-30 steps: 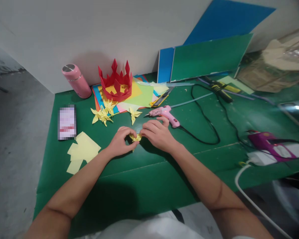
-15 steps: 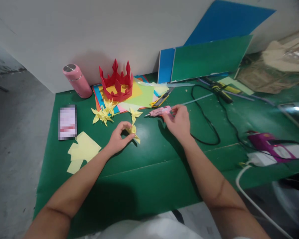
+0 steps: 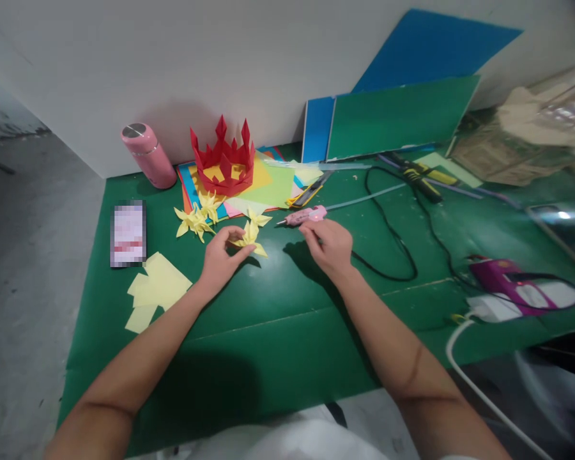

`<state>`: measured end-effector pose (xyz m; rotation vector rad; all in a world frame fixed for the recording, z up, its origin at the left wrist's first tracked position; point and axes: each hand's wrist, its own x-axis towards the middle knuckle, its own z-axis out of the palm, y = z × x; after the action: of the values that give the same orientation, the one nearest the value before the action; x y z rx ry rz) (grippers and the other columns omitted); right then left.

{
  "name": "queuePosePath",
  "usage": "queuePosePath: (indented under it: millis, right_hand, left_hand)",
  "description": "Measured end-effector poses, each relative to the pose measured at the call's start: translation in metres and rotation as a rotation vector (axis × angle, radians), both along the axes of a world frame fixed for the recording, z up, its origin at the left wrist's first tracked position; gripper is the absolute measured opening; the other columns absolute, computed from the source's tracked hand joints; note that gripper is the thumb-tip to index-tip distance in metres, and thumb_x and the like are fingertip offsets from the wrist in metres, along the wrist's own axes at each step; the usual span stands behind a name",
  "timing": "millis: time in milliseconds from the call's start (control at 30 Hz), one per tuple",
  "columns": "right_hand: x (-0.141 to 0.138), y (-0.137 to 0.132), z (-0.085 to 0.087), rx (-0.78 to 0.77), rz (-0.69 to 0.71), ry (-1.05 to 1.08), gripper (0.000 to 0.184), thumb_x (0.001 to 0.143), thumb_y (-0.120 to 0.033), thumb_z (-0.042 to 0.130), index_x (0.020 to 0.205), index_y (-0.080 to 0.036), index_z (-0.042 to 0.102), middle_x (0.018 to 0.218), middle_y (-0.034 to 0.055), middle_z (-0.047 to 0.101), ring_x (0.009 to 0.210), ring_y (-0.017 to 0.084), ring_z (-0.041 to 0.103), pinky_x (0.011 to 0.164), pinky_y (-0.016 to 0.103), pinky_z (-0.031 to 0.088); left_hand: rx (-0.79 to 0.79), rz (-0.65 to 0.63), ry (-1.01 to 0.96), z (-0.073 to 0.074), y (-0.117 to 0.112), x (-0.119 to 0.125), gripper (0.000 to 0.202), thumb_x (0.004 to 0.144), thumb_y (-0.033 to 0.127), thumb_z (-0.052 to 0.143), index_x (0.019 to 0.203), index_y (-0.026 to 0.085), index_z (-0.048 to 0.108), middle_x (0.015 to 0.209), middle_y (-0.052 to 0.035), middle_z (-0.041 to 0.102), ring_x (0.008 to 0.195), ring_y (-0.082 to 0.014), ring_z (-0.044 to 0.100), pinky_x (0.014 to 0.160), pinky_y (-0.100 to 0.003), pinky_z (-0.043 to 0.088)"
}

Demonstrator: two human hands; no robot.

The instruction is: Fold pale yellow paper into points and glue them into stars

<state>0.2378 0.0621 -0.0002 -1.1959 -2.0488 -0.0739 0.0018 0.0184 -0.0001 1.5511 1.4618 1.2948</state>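
Note:
My left hand [image 3: 220, 259] pinches a folded yellow paper flower [image 3: 250, 237] just above the green table [image 3: 268, 345]. My right hand [image 3: 328, 246] is wrapped round the handle of a pink glue gun [image 3: 303, 216], whose nozzle points left toward the flower. Several other yellow paper flowers [image 3: 196, 219] lie to the upper left, with one more [image 3: 259, 219] just beyond the held one.
A red paper crown [image 3: 223, 160] sits on coloured sheets [image 3: 268, 185] by a pink bottle [image 3: 148, 155]. A phone [image 3: 128, 233] and yellow paper squares [image 3: 156, 294] lie left. Black cords [image 3: 393, 230], a purple tool [image 3: 512, 281], a yellow cutter [image 3: 311, 190] and green and blue boards [image 3: 397, 115] fill the right.
Both hands worked the yellow flower together a second ago. My right hand then left it and took hold of the pink glue gun, and my left hand raised the flower toward the nozzle.

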Motion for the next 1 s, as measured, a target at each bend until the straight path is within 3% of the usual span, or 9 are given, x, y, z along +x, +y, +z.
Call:
queuePosePath:
  millis: [133, 200, 300, 367, 533, 633, 700, 867, 1000]
  right_hand:
    - [0.004, 0.002, 0.003, -0.1, -0.115, 0.033, 0.034, 0.093, -0.04, 0.043, 0.081, -0.021, 0.068, 0.072, 0.0063, 0.07, 0.067, 0.019, 0.062, 0.064, 0.032, 0.045]
    - [0.002, 0.001, 0.005, -0.134, -0.125, 0.032, 0.034, 0.092, -0.042, 0.043, 0.082, -0.022, 0.068, 0.072, 0.006, 0.07, 0.066, 0.019, 0.061, 0.064, 0.032, 0.045]
    - [0.0, 0.0, 0.006, -0.143, -0.141, 0.054, 0.034, 0.09, -0.046, 0.045, 0.081, -0.022, 0.067, 0.066, 0.0045, 0.067, 0.061, 0.018, 0.057, 0.062, 0.031, 0.043]
    - [0.001, 0.0, 0.005, -0.137, -0.16, 0.065, 0.034, 0.089, -0.047, 0.046, 0.077, -0.022, 0.066, 0.063, 0.0038, 0.064, 0.06, 0.018, 0.055, 0.061, 0.031, 0.042]
    - [0.006, 0.004, 0.005, -0.157, -0.214, 0.069, 0.037, 0.091, -0.046, 0.042, 0.072, -0.021, 0.062, 0.065, 0.0044, 0.061, 0.064, 0.018, 0.054, 0.064, 0.032, 0.04]
    - [0.009, 0.007, 0.005, -0.179, -0.296, 0.045, 0.038, 0.093, -0.043, 0.036, 0.068, -0.022, 0.055, 0.065, 0.0048, 0.056, 0.069, 0.02, 0.052, 0.067, 0.034, 0.039]
    - [0.011, 0.01, 0.005, -0.203, -0.352, 0.042, 0.03, 0.09, -0.044, 0.041, 0.073, -0.022, 0.053, 0.072, 0.006, 0.057, 0.074, 0.022, 0.052, 0.068, 0.035, 0.04]
    - [0.018, 0.018, 0.001, -0.366, -0.387, 0.071, 0.033, 0.077, -0.053, 0.056, 0.083, -0.021, 0.047, 0.084, 0.0076, 0.058, 0.078, 0.024, 0.053, 0.068, 0.037, 0.042]
    - [0.025, 0.021, -0.005, -0.494, -0.318, 0.097, 0.035, 0.068, -0.044, 0.062, 0.087, -0.021, 0.045, 0.087, 0.0088, 0.059, 0.077, 0.024, 0.055, 0.066, 0.037, 0.044]
  left_hand:
    - [0.075, 0.023, 0.096, 0.021, 0.025, 0.0, 0.026, 0.073, 0.035, 0.072, 0.089, 0.02, 0.059, 0.087, -0.0019, 0.066, 0.073, -0.0137, 0.061, 0.072, -0.03, 0.052]
    - [0.139, 0.049, 0.18, 0.03, 0.044, -0.006, 0.026, 0.076, 0.038, 0.07, 0.092, 0.02, 0.06, 0.093, -0.0035, 0.068, 0.085, -0.0176, 0.063, 0.082, -0.034, 0.051]
    - [0.234, 0.067, 0.326, 0.035, 0.066, -0.023, 0.026, 0.081, 0.043, 0.062, 0.096, 0.021, 0.063, 0.107, -0.0054, 0.067, 0.106, -0.0229, 0.059, 0.097, -0.04, 0.043]
    - [0.239, 0.107, 0.392, 0.033, 0.071, -0.038, 0.024, 0.085, 0.043, 0.056, 0.094, 0.022, 0.064, 0.105, -0.0058, 0.067, 0.105, -0.024, 0.059, 0.099, -0.042, 0.04]
    - [0.132, 0.219, 0.545, 0.013, 0.066, -0.066, 0.029, 0.08, 0.048, 0.06, 0.093, 0.022, 0.062, 0.103, -0.0111, 0.063, 0.108, -0.0321, 0.055, 0.098, -0.048, 0.036]
    - [0.127, 0.205, 0.611, 0.0, 0.065, -0.068, 0.032, 0.078, 0.051, 0.061, 0.09, 0.021, 0.061, 0.099, -0.0111, 0.064, 0.101, -0.0313, 0.057, 0.092, -0.045, 0.041]
    - [0.157, 0.222, 0.626, -0.004, 0.064, -0.067, 0.03, 0.077, 0.049, 0.062, 0.089, 0.021, 0.06, 0.09, -0.0098, 0.065, 0.094, -0.0298, 0.058, 0.087, -0.044, 0.043]
    - [0.095, 0.166, 0.68, 0.001, 0.047, -0.063, 0.026, 0.076, 0.044, 0.063, 0.086, 0.021, 0.059, 0.084, -0.0095, 0.065, 0.083, -0.0292, 0.06, 0.081, -0.043, 0.043]
    - [0.105, 0.14, 0.713, 0.005, 0.03, -0.058, 0.015, 0.075, 0.033, 0.063, 0.086, 0.022, 0.062, 0.079, -0.0069, 0.065, 0.076, -0.0262, 0.059, 0.079, -0.042, 0.043]
